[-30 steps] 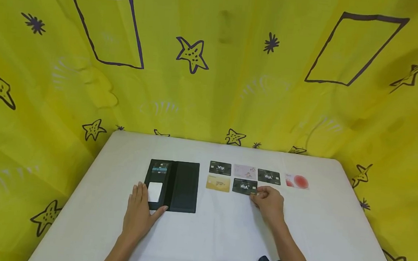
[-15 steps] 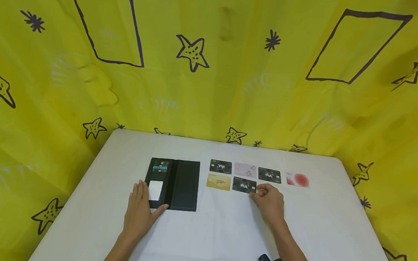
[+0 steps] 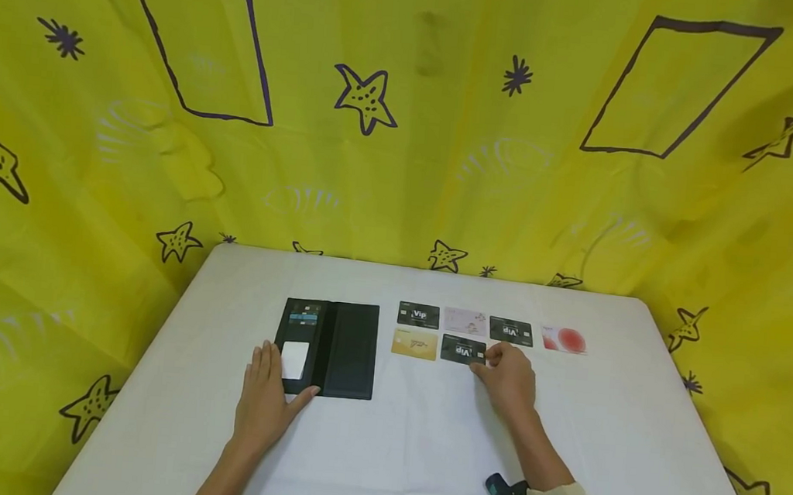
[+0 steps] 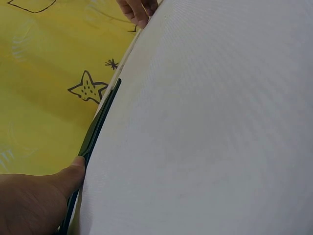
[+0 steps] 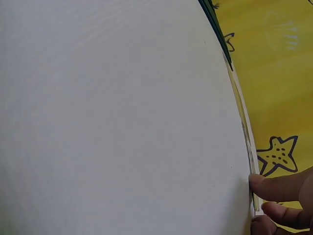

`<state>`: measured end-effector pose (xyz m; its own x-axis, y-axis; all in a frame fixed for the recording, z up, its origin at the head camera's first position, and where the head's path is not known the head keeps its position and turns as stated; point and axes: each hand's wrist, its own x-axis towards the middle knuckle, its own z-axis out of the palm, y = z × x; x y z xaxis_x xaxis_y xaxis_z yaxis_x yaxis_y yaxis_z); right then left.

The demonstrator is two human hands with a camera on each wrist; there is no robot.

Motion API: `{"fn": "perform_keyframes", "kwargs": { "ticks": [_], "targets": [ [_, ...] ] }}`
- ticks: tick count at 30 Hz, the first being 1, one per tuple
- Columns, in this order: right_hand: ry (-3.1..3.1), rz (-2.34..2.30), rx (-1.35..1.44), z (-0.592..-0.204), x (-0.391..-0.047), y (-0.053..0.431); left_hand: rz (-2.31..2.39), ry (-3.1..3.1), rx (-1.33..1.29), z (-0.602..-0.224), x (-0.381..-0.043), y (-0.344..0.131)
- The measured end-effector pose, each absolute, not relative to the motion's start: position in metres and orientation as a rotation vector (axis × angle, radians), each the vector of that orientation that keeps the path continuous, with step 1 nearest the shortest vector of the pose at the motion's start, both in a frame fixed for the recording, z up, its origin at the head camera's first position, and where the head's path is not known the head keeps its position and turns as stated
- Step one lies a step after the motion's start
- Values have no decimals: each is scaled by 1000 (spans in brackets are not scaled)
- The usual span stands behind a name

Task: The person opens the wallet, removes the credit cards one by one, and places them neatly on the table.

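A black card wallet (image 3: 352, 353) lies spread flat on the table, cards in its upper left slots and a white card (image 3: 294, 360) in a lower pocket. My left hand (image 3: 265, 392) rests along its left side with straight fingers, the thumb (image 4: 73, 171) at its bottom edge. To the right lie cards in two rows. My right hand (image 3: 510, 377) pinches the right end of a black Vip card (image 3: 461, 350) in the front row, its print upside down. In the right wrist view, that hand's thumb (image 5: 259, 181) and fingertips sit close together at the card.
A gold card (image 3: 414, 344) lies left of the pinched one. Behind are a black Vip card (image 3: 419, 315), a pale pink card (image 3: 464, 321), another black card (image 3: 511, 331) and a red-and-white card (image 3: 564, 340). A yellow patterned curtain (image 3: 417, 164) hangs behind the white table (image 3: 379, 464).
My right hand has shifted slightly left, and the pinched card's right end has come level with the row, closer to the gold card. My left hand and the wallet stay put.
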<state>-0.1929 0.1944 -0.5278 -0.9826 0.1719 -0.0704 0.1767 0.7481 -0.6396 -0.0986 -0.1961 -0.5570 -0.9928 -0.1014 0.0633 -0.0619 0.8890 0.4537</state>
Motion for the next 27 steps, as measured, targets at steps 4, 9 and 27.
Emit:
{"fn": "perform_keyframes", "kwargs": {
  "ticks": [4,9,27],
  "targets": [
    [2931,-1088,297,-526,-193,195,-713,-2974,132,-557,-99,-196],
    [2932,-1078,286,-526,-193,196,-717,-2975,134,-558,-99,-196],
    [2761,-1395,-45,-499,-203,135,-705,-2979,133,-555,-99,-194]
  ]
}}
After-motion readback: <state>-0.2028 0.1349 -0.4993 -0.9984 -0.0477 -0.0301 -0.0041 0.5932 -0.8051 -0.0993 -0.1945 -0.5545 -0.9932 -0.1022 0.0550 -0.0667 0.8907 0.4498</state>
